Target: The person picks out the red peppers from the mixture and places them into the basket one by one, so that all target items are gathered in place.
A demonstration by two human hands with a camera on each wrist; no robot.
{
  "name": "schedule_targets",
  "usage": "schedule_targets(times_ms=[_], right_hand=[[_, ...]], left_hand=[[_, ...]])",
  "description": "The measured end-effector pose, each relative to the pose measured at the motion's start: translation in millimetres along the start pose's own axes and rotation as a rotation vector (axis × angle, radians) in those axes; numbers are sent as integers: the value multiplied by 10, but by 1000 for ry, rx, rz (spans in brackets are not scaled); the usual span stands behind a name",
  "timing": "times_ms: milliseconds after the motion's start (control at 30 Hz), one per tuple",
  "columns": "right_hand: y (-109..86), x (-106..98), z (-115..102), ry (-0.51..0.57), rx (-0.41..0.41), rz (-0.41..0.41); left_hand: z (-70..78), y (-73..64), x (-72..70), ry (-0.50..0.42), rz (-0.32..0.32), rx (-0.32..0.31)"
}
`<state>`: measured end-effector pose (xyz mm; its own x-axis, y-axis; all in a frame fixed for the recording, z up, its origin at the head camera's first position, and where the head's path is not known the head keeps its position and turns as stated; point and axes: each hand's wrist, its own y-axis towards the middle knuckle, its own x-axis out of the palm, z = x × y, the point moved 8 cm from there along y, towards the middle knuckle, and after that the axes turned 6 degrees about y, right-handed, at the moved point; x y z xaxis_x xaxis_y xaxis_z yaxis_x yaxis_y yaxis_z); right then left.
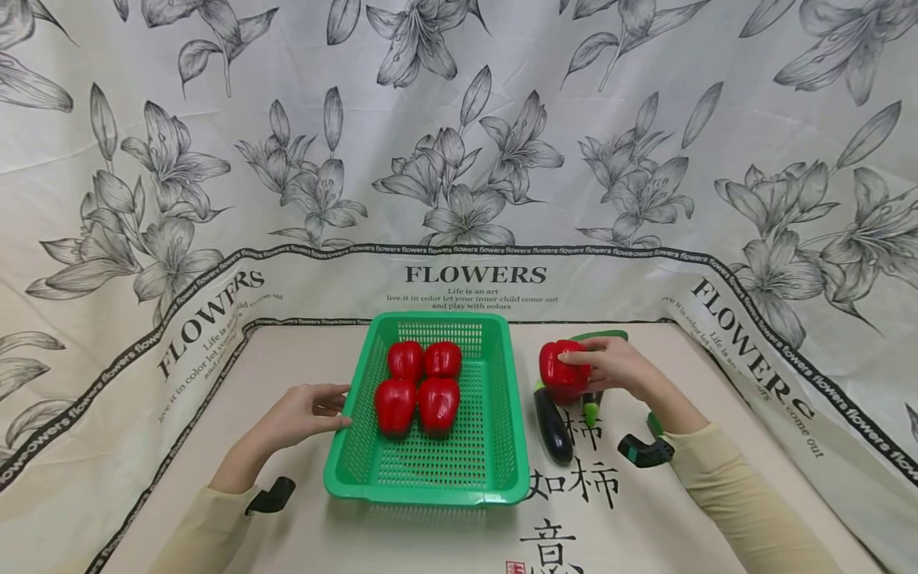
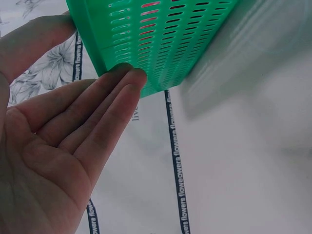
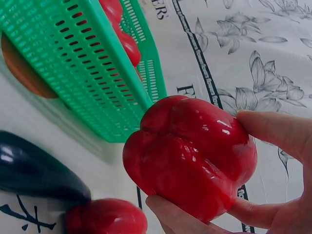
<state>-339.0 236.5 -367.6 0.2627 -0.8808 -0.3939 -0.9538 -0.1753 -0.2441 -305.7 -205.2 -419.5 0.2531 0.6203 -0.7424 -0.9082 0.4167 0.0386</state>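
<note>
My right hand (image 1: 617, 365) holds a shiny red bell pepper (image 3: 190, 156) between thumb and fingers, raised to the right of the green basket (image 1: 522, 446). Below it, a second red bell pepper (image 3: 109, 217) lies beside a dark purple eggplant (image 1: 552, 426). Several more red bell peppers (image 1: 439, 405) sit together in the left and middle part of the basket. At the basket's left side is my left hand (image 1: 308, 410), its thumb at the rim. In the left wrist view its fingers (image 2: 105, 117) extend nearly straight, with the tips at the perforated outer wall.
A long green vegetable (image 1: 610, 333) lies behind the right hand, and a small green tip (image 1: 591, 410) shows beneath it. Another green piece (image 1: 654, 424) is partly hidden by the right wrist. Something brown (image 3: 27, 70) shows behind the basket. A flowered curtain (image 1: 466, 199) surrounds the table.
</note>
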Motion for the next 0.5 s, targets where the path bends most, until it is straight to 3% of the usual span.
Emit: schedule_targets(times_ms=[500], right_hand=[[74,272,-167,-49,-16,-26]], left_hand=[[25,23,-10,9,2,-5]])
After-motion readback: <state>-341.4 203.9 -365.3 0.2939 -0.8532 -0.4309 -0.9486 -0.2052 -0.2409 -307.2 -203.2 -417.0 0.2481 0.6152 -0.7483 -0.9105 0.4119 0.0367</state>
